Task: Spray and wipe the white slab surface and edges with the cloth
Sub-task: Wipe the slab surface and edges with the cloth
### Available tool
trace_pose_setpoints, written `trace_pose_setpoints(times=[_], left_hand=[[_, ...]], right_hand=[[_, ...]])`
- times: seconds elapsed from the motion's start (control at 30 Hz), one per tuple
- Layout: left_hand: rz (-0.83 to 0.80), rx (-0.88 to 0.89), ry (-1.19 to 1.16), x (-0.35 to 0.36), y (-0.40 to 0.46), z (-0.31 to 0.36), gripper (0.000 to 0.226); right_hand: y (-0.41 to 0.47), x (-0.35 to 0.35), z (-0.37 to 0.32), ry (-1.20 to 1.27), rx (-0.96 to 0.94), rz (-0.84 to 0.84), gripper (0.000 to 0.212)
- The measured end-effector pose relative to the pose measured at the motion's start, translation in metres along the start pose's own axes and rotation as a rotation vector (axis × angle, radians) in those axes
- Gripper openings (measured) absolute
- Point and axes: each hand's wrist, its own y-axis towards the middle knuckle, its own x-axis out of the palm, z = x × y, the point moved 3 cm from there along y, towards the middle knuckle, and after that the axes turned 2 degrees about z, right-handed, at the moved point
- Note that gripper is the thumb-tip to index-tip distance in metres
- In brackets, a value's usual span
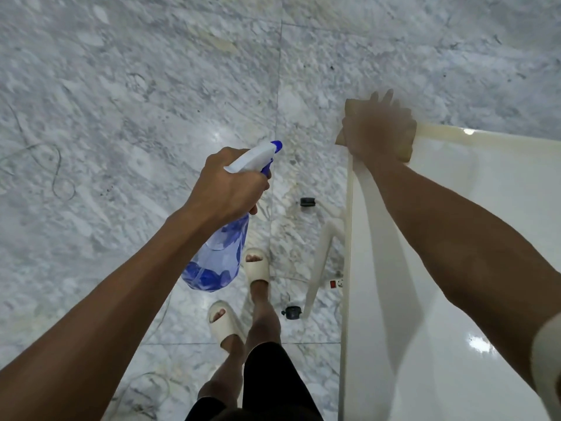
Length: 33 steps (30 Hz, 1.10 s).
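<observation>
Cloth [351, 107] pressed on slab [485, 214] corner by spread right grip [379, 130]; bottle [218, 253] clenched in left grip [229, 185]. Overshoot: cloth swept off edge.

bright, even | glare spots on slab [485, 223] | right hand [378, 129] motion-blurred | wide-angle edge bending

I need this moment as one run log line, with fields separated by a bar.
left hand: holds spray bottle beside slab | right hand: presses cloth on slab's far corner | stage: corner wipe
</observation>
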Motion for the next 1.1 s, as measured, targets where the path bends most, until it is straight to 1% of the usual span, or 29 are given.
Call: trace_pose_setpoints(times=[0.27, 0.37, 0.47, 0.63, 0.77, 0.9, 0.97, 1.1], left_hand=[[-0.031, -0.018, -0.059, 0.018, -0.030, -0.017, 0.016], [-0.037, -0.017, -0.019, 0.024, -0.044, -0.021, 0.013], [-0.045, -0.004, -0.009, 0.030, -0.058, -0.026, 0.017], [-0.055, 0.006, -0.027, 0.038, -0.089, -0.042, 0.022], [-0.070, 0.021, -0.051, 0.044, -0.119, -0.058, 0.013], [-0.085, 0.048, -0.043, 0.050, -0.148, -0.079, 0.012], [-0.107, 0.062, -0.062, 0.053, -0.162, -0.091, 0.016], [-0.137, 0.053, -0.044, 0.062, -0.191, -0.115, 0.016]], right_hand=[[-0.027, 0.004, 0.005, -0.005, -0.054, 0.023, 0.085], [-0.046, 0.010, 0.011, -0.021, -0.074, 0.045, 0.084], [-0.067, 0.015, 0.018, -0.005, -0.077, 0.037, 0.084], [-0.111, 0.025, 0.030, -0.021, -0.086, 0.054, 0.083], [-0.148, 0.032, 0.040, -0.009, -0.091, 0.059, 0.082], [-0.188, 0.041, 0.049, -0.026, -0.077, 0.059, 0.082], [-0.208, 0.044, 0.054, -0.028, -0.069, 0.066, 0.081], [-0.251, 0.052, 0.064, -0.038, -0.061, 0.068, 0.080]])
